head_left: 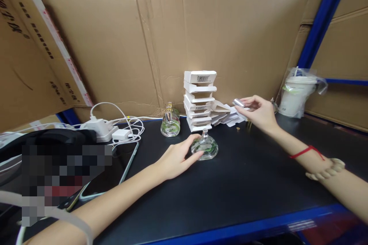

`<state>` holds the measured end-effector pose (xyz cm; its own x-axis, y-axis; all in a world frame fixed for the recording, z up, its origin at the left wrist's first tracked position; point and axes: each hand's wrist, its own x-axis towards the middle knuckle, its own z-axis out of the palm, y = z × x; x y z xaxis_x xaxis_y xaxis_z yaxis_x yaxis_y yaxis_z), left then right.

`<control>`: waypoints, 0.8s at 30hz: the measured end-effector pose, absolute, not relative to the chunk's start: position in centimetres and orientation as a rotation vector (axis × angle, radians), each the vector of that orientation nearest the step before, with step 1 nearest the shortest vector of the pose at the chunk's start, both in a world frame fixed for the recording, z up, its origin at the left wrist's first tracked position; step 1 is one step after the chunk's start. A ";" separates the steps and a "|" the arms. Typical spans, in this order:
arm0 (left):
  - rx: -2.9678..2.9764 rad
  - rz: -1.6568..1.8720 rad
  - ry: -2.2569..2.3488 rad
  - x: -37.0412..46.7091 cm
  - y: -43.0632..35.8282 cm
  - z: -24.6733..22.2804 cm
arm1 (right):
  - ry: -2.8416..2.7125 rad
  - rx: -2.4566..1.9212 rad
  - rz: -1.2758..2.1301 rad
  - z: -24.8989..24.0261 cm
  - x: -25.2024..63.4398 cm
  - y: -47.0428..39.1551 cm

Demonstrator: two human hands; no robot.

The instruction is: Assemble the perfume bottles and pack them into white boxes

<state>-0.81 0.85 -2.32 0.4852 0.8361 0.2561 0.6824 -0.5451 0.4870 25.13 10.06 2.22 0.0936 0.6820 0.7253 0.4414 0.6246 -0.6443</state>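
Head view. Left hand (176,157) sits at centre of the black tabletop (230,195), fingers curled around the left side of a squat clear glass perfume bottle with green leaf print and bare spray nozzle (205,147); bottle stands upright on the table, uncapped.

Right hand (258,113) is at 2 o'clock from that bottle, apart from it, thumb and fingertips pinching a small shiny silver cylindrical cap (238,103) held above the table.

At 12 o'clock from the held bottle: a stack of small white cardboard boxes with barcode labels (199,99), upright, slightly uneven. Just to its 3 o'clock side, a loose heap of flattened white box blanks (227,116) beneath the right hand.

At 10 o'clock from the held bottle: more clear glass bottles with gold collars (170,122), close together.

At 9 o'clock, well apart: white power adapters and tangled white cables (115,128), and a dark tablet (115,172).

At 2 o'clock, far: a white lidded cup in a clear plastic bag (297,93).

Brown corrugated cardboard wall (172,38) behind everything.
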 end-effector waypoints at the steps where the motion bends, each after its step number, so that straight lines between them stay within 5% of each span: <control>1: 2.416 0.684 1.274 -0.8 0.9 -2.4 | -1.566 -0.939 0.273 1.8 24.4 9.8; 17: 2.503 0.808 1.142 -0.6 1.2 -2.6 | -1.737 -0.690 0.798 -0.1 19.7 6.0; 24: 2.488 0.816 1.126 -0.6 1.0 -2.5 | -1.903 -0.731 0.502 0.0 19.2 4.9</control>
